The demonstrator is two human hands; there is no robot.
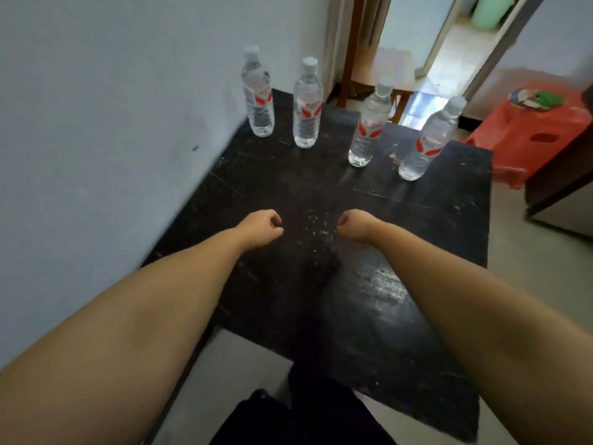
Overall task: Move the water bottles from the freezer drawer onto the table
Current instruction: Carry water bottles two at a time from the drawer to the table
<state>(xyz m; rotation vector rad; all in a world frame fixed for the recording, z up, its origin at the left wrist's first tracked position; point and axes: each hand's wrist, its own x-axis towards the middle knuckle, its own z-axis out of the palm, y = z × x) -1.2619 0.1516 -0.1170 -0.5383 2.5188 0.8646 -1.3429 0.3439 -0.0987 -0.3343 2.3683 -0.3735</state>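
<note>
From my end I count four water bottles standing upright on the black surface (369, 300): the first bottle (258, 94) close to the wall (112, 123), the second bottle (307, 106) just beside it, the third bottle (369, 125) further right, and the fourth bottle (428, 141) nearest the right edge. The freezer drawer is out of view, so I cannot tell whether any bottles are left in it. My left hand (261, 229) and right hand (354, 227) hover over the middle of the surface, well apart from the bottles, each with a clenched grip that grasps nothing I can see, though the fingers curl away from the camera.

I judge the fourth bottle the likeliest to go wrong: it stands near the far right corner, and a careless swing of my right arm, or a new bottle set down against it, could tip it off toward the red stool (529, 136). The bottles are tall and narrow, so any nudge could topple one into its neighbour. If they came out cold, they may sweat and turn slippery, and a wet bottle could slide through a loose grip. The surface looks scuffed and uneven, so I would seat each base flat before letting go
</note>
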